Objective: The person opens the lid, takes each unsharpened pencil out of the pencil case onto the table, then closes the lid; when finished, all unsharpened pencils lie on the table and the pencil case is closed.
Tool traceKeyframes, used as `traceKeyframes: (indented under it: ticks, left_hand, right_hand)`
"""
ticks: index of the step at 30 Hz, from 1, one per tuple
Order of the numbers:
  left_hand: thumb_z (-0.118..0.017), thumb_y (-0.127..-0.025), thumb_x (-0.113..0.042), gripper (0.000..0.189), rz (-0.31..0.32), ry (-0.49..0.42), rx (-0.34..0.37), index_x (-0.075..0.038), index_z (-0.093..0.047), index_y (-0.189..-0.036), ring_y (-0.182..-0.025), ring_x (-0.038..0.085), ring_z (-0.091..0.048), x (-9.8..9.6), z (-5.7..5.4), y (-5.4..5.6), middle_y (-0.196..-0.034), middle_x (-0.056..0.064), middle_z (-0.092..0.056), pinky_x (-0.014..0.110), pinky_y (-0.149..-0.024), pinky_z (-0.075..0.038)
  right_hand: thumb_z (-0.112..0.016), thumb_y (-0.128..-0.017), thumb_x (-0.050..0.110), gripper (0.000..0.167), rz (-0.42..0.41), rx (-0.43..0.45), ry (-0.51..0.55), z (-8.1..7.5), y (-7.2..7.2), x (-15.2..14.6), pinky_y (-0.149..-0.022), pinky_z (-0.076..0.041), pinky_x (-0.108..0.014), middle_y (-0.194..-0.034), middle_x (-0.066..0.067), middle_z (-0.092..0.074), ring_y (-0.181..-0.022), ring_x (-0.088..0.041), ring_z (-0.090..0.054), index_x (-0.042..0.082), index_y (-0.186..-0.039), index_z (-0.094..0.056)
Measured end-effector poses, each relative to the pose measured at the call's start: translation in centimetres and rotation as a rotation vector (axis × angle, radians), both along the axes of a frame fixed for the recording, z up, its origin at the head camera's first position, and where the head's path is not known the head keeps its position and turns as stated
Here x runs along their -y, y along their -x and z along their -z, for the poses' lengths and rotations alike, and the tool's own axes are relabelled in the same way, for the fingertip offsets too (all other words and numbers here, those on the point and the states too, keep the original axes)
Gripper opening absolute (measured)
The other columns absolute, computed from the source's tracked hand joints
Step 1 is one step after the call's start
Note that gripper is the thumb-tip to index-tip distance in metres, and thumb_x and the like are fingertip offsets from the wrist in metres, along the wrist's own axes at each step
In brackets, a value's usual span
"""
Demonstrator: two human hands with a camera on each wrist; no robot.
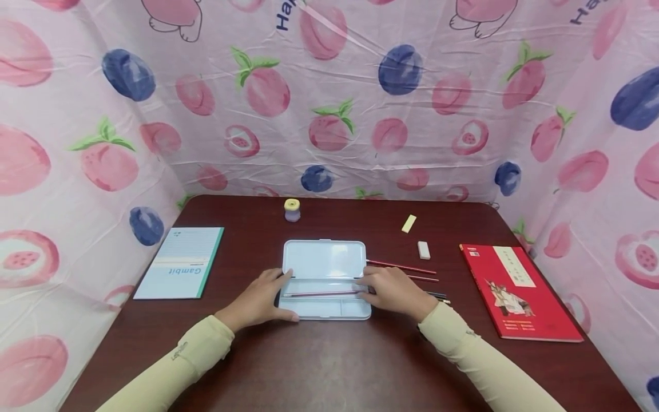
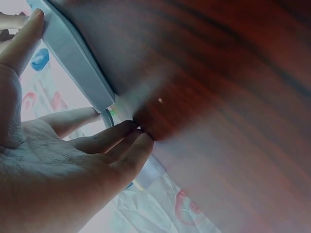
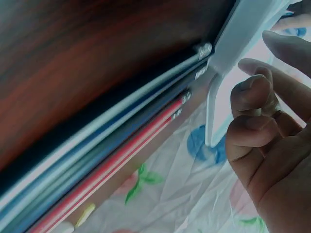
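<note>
A pale blue-white pencil case [image 1: 325, 257] lies with its lid folded back at the middle of the table. My left hand [image 1: 259, 300] grips its left end. In the left wrist view the thumb [image 2: 35, 24] rests on the near wall, with the index fingertip at the far corner. A slim reddish paintbrush [image 1: 321, 294] lies lengthwise over the tray. At its right end is my right hand [image 1: 393, 289], which appears to pinch it between thumb and index finger. The other fingers [image 3: 250, 130] are curled, and the brush is hidden in the right wrist view.
Right of the case lie red-handled brushes [image 1: 404, 266] and dark-handled ones [image 1: 436, 295]. Behind them are a white eraser [image 1: 424, 250] and a yellow strip [image 1: 409, 224]. A notebook [image 1: 180, 263] lies left, a red book [image 1: 522, 292] right. A small yellow-topped jar [image 1: 292, 210] stands at the back.
</note>
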State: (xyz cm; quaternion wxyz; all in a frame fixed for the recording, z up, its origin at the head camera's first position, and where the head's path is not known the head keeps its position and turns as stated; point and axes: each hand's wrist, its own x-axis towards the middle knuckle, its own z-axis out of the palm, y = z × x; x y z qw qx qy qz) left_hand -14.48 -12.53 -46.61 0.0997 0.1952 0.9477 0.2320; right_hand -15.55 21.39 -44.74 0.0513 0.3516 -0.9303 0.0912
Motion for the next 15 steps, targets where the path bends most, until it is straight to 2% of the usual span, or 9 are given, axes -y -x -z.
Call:
traceKeyframes:
  ticks: [3, 7, 12, 15]
  left_hand:
    - [-0.093, -0.077, -0.056, 0.112, -0.001, 0.001, 0.001, -0.008, -0.041, -0.164, -0.154, 0.04, -0.04, 0.0, 0.0, 0.0, -0.166, 0.022, -0.042, 0.058, -0.124, -0.041]
    - [-0.093, -0.078, -0.056, 0.112, -0.004, -0.002, 0.008, -0.009, -0.041, -0.165, -0.155, 0.04, -0.04, -0.1, 0.0, 0.0, -0.167, 0.022, -0.042, 0.058, -0.124, -0.041]
    - [-0.092, -0.078, -0.056, 0.112, -0.004, -0.004, 0.009, -0.009, -0.041, -0.165, -0.155, 0.04, -0.04, 0.0, 0.0, 0.0, -0.167, 0.022, -0.042, 0.058, -0.124, -0.041]
    - [-0.092, -0.078, -0.056, 0.112, -0.004, -0.003, 0.008, -0.009, -0.041, -0.165, -0.155, 0.04, -0.04, 0.0, 0.0, 0.0, -0.167, 0.022, -0.042, 0.058, -0.124, -0.041]
  right_hand:
    - [-0.088, -0.089, 0.026, 0.029, 0.012, 0.046, -0.013, 0.1, 0.4, 0.7, -0.059, -0.043, -0.018, -0.087, 0.001, -0.069, -0.066, -0.003, -0.051, 0.015, -0.116, -0.084]
    - [-0.091, -0.087, 0.025, 0.023, 0.015, 0.114, -0.002, 0.0, 1.2, 1.1, -0.06, -0.046, -0.018, -0.082, 0.004, -0.069, -0.067, -0.002, -0.053, 0.015, -0.107, -0.086]
    - [-0.092, -0.085, 0.021, 0.018, 0.017, 0.264, 0.051, -0.5, 2.3, 1.1, -0.061, -0.048, -0.019, -0.078, 0.007, -0.069, -0.068, 0.0, -0.055, 0.015, -0.101, -0.088]
    - [-0.092, -0.084, 0.02, 0.017, 0.033, 0.311, 0.064, -0.6, 2.7, 1.2, -0.061, -0.048, -0.02, -0.075, 0.009, -0.067, -0.067, 0.001, -0.056, 0.016, -0.1, -0.088]
